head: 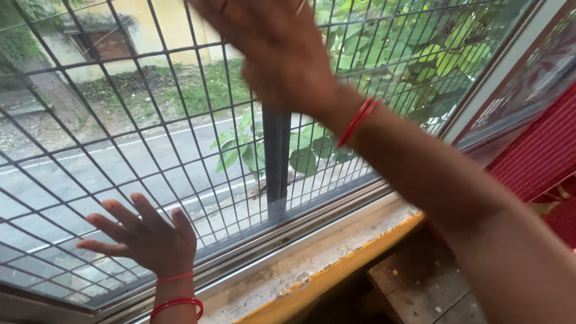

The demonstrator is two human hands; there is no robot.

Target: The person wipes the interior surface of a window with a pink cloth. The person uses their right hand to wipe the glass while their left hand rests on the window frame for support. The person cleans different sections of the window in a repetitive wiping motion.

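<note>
Both hands are raised to a sliding window pane point(150, 150) set above a worn sill point(312, 264). The left hand point(147, 240) lies flat with fingers spread against the lower left part of the pane, close above the bottom track point(252, 252); it grips nothing. The right hand point(276, 48) is higher, near the top middle of the pane, open-palmed and blurred, so contact with the glass cannot be confirmed; it holds nothing either. The hands are well apart, one low, one high. Red bangles point(357, 120) sit on the right wrist, and another set point(176, 303) on the left. Judged from its look, the pane is stiff, smooth and fragile, likely slippery under a flat palm; the dark upright frame bar point(276, 162) at mid-window offers the firmer place to take hold. A metal grille point(78, 108) stands beyond the glass, with a road and leafy plants point(420, 54) outside. The sill's front edge carries chipped yellow paint. A red patterned curtain point(540, 156) hangs at the right edge. No packages, labels or signs are visible.
</note>
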